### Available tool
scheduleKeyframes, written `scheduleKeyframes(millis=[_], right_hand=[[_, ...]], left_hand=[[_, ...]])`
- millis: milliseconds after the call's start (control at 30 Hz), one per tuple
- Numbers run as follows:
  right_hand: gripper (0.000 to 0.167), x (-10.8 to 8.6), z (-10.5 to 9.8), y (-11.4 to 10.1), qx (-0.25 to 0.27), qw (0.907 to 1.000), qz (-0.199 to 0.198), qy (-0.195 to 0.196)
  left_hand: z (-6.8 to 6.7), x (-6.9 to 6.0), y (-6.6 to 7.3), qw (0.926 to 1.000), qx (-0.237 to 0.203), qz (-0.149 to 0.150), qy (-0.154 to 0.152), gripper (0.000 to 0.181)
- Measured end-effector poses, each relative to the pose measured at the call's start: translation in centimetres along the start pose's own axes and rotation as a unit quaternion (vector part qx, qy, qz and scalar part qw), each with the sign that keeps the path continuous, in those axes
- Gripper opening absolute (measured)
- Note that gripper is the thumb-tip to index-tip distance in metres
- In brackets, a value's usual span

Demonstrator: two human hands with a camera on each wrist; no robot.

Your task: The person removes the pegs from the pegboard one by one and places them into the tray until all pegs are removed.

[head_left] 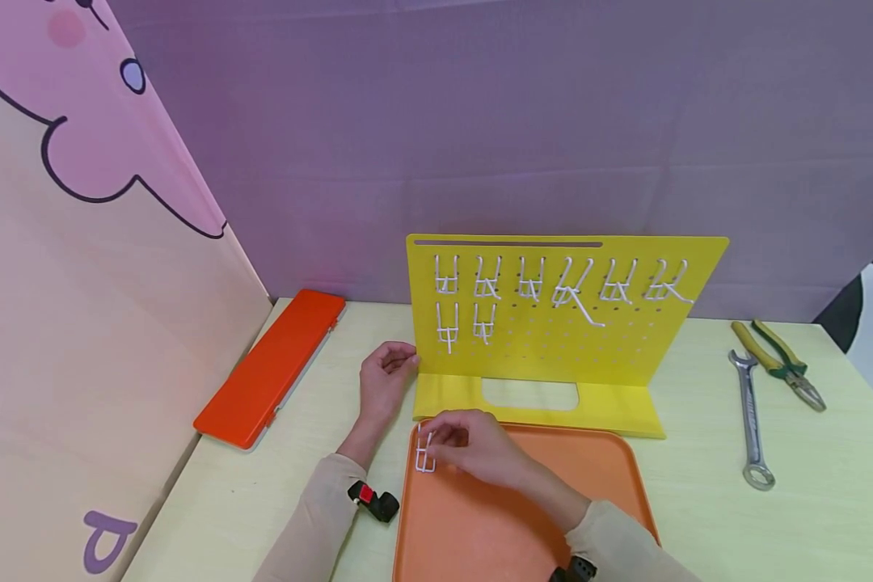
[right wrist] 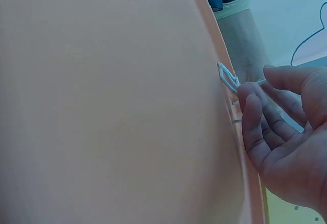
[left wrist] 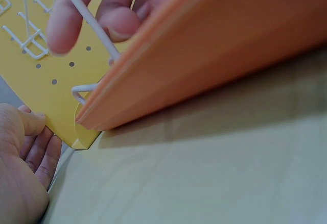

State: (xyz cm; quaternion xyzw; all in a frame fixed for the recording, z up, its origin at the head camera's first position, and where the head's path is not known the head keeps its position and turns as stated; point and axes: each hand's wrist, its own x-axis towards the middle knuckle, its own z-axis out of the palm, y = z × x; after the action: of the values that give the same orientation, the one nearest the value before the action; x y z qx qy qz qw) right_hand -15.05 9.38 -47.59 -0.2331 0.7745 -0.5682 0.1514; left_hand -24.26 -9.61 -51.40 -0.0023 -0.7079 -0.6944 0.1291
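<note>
A yellow pegboard [head_left: 473, 364] stands upright on its base, with several white wire hooks [head_left: 529, 281] hung in two rows. At its left edge, my left hand [head_left: 384, 381] grips the board between thumb and fingers; in the left wrist view the thumb [left wrist: 34, 124] lies against the front. My right hand [head_left: 480, 444] pinches a loose white double-wire hook [head_left: 425, 462] over the far left corner of the orange tray [head_left: 589, 453]. In the right wrist view, the hook [right wrist: 227, 78] sticks out past the fingers by the tray's rim; their tips partly hide it.
A red-orange flat case [head_left: 272, 368] lies to the left. On the right are a combination wrench [head_left: 751, 420] and pliers with green-yellow handles [head_left: 782, 362]. A purple cloth wall [head_left: 480, 145] rises behind the table.
</note>
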Motion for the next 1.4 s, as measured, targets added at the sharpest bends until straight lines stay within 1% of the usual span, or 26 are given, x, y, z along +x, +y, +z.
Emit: scheduleKeyframes(millis=[133,300,533,733,933,1133,1267,1400], right_hand=[[0.018,-0.2,-0.4,-0.2,-0.017,0.9996,-0.017,0.012],[0.017,-0.7,-1.2,-0.7,-0.044,0.9983,-0.017,0.033],[0.021,-1.3,-3.0,-1.5,-0.011,0.9968,-0.02,0.077],[0.019,-1.8,-5.1,-2.4,0.0,0.9929,-0.029,0.115],[0.019,-2.3,-7.0,-3.3,0.016,0.9856,-0.044,0.163],[0.016,-2.2,-7.8,-3.7,0.032,0.9733,-0.06,0.219],[0.014,-1.7,-7.9,-3.5,0.048,0.9683,-0.062,0.237],[0.021,-0.9,-7.8,-3.1,0.062,0.9665,-0.056,0.243]], left_hand=[[0.1,0.0,0.0,1.0,-0.001,0.003,0.001,0.013],[0.1,0.0,0.1,1.0,-0.002,0.002,0.003,0.012],[0.1,0.1,-0.1,1.0,-0.004,0.001,0.004,0.013],[0.1,0.1,-0.1,1.0,-0.006,-0.002,0.003,0.013],[0.0,0.0,-0.1,0.9999,-0.011,-0.003,0.001,0.013],[-0.1,0.1,-0.3,0.9999,-0.013,-0.003,0.002,0.013],[-0.1,0.1,-0.3,0.9999,-0.012,-0.005,0.002,0.013],[0.0,0.2,-0.3,0.9999,-0.009,-0.005,0.002,0.013]])
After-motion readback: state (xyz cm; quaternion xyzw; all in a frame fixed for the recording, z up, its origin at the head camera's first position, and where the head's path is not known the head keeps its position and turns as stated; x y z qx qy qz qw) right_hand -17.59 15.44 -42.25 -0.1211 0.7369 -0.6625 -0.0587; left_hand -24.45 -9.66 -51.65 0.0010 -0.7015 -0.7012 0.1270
